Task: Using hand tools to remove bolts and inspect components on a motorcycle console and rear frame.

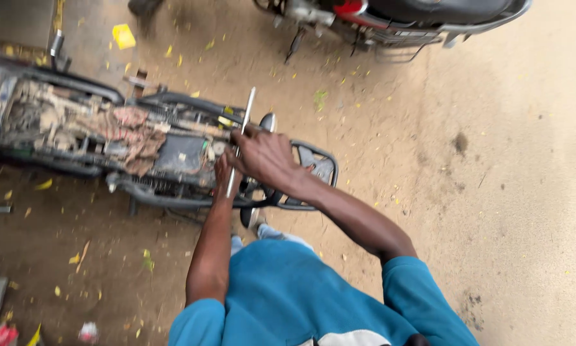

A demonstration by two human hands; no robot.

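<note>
Hands [262, 157] grip metal rod [240, 144] over stripped motorcycle [108, 144].

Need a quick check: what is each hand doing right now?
Left hand: closed around the lower part of the metal rod.
Right hand: closed on the same rod, higher up.

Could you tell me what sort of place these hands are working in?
Probably an outdoor, roadside motorcycle repair spot. A stripped motorcycle with its seat off stands on bare dirt ground, both hands, right hand and left hand, grip a long metal tool over it, and a second motorcycle is parked nearby.
</note>
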